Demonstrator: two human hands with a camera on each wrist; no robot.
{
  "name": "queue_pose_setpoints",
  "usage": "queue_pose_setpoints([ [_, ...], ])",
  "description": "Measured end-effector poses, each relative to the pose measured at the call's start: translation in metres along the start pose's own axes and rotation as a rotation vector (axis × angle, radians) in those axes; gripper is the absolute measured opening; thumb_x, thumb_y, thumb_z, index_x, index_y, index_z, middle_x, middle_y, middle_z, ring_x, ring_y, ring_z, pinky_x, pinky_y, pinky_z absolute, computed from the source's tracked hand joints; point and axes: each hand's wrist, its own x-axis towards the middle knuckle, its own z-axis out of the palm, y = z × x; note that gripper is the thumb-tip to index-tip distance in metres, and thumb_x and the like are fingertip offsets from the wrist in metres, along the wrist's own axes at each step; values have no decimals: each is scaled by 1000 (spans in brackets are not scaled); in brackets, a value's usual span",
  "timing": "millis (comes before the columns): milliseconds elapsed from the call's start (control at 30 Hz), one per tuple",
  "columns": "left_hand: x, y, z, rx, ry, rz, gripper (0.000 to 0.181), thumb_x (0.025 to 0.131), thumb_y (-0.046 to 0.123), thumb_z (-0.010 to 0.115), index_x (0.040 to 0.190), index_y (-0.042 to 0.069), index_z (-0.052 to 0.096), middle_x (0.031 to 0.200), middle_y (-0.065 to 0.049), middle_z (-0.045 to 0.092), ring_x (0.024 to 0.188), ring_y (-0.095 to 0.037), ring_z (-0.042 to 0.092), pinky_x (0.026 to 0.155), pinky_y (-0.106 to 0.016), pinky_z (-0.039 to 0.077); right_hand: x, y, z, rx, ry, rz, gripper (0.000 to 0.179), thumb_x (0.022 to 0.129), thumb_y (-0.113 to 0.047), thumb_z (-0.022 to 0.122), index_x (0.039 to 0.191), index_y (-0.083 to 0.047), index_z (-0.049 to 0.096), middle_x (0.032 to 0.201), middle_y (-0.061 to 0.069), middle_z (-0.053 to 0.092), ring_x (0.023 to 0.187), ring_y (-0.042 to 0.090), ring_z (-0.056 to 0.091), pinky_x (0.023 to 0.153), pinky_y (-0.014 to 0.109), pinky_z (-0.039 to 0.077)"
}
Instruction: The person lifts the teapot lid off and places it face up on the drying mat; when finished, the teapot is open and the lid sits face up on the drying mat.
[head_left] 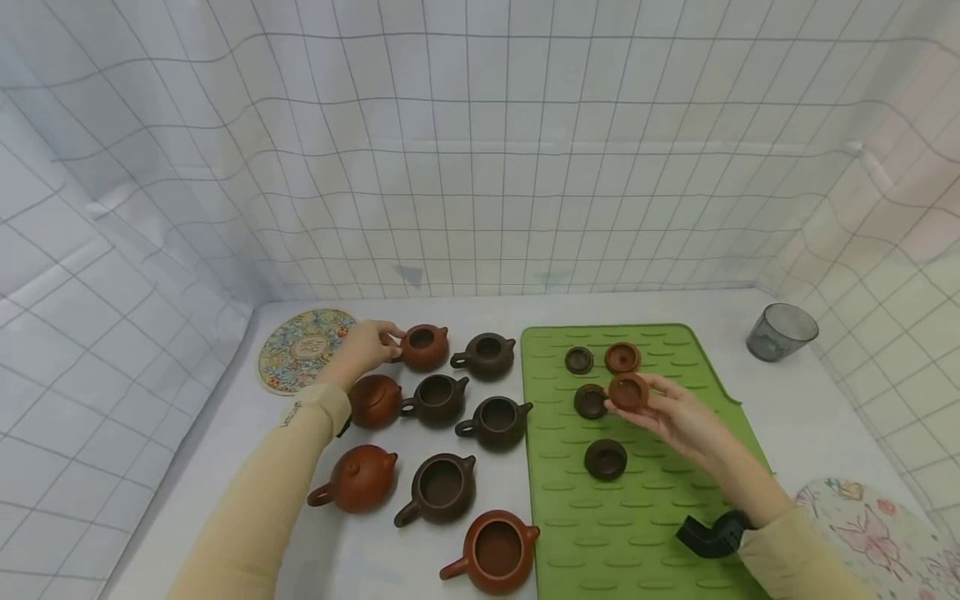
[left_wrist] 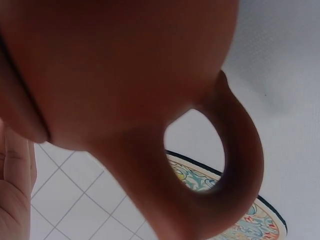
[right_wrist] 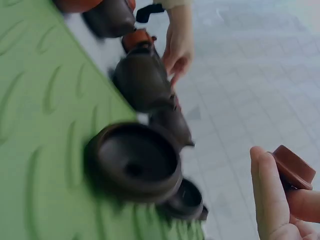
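My left hand [head_left: 367, 348] pinches a small lidless red-brown teapot [head_left: 425, 354] by its handle side, at the back left. In the left wrist view, part of this hand [left_wrist: 15, 185] shows at the edge, behind a large, near red-brown teapot [left_wrist: 125, 75] with a looped handle. My right hand [head_left: 678, 417] holds a round red-brown teapot lid [head_left: 628, 392] between thumb and fingers, above the green mat. The lid [right_wrist: 294, 167] appears tilted in the right wrist view. Under and beside it lie a dark lid [head_left: 590, 402] and another red-brown lid [head_left: 622, 358].
Several dark teapots [head_left: 498, 422] and red-brown ones [head_left: 498, 554] stand left of the green mat [head_left: 570, 533]. More dark lids [head_left: 606, 460] lie on the mat. A glass [head_left: 782, 332] stands at right; a patterned round mat [head_left: 307, 350] lies at back left.
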Motion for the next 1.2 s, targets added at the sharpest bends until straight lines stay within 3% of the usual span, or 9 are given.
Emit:
queue_pose_setpoints([
  [200,0,1,-2,10,-8,5,34,95,4,62,127,-4,61,99,-23,70,90,-35,71,80,-41,55,-34,15,-29,25,-17,19,28,108,-15,38,121,-15,62,119,4,68,113,19,67,99,27,50],
  [267,0,1,-3,13,-11,-6,34,95,4,62,128,-4,61,101,-22,70,91,-34,71,80,-41,55,-40,20,-34,-8,-11,30,32,109,-19,36,131,-7,57,120,5,68,113,19,67,99,28,49],
  [367,1,2,-2,13,-13,-17,35,95,5,62,129,-3,61,102,-22,70,91,-34,71,79,-40,54,-47,27,-37,-188,81,73,50,108,-24,39,145,11,35,127,10,64,110,12,67,98,27,50],
  [467,1,2,-1,8,-15,-20,35,96,5,61,130,-3,60,102,-22,70,92,-34,71,80,-41,54,-53,31,-34,-399,203,158,70,106,-29,45,147,20,16,140,28,48,108,7,66,97,27,52],
  [567,1,2,-1,-1,-19,-19,35,96,5,61,130,-3,60,103,-22,70,93,-35,71,81,-42,55,-57,32,-29,-545,278,215,67,105,-30,49,147,17,26,149,38,29,113,15,65,96,30,53],
  [600,0,2,-1,-5,-20,-18,35,96,5,61,130,-3,60,103,-23,70,93,-35,71,81,-42,55,-58,33,-28,-591,286,218,65,105,-29,49,146,16,29,149,39,29,114,19,65,95,31,54],
  [700,0,1,-1,-8,-20,-14,35,96,5,62,129,-3,60,102,-23,70,92,-34,71,82,-43,54,-60,33,-24,-755,315,204,57,104,-28,52,141,14,43,143,36,44,113,29,67,92,36,55],
  [867,2,-4,0,1,-12,5,34,95,5,63,127,-3,61,101,-22,71,89,-32,71,84,-45,54,-57,35,-20,-1052,367,131,47,103,-30,53,130,8,59,121,27,66,97,27,73,90,46,55],
  [1200,4,-5,1,-1,-8,17,33,95,6,63,127,-3,62,100,-22,71,87,-31,71,83,-45,55,-56,36,-21,-1126,421,113,41,103,-30,53,126,2,64,111,20,72,91,24,72,84,45,55],
])
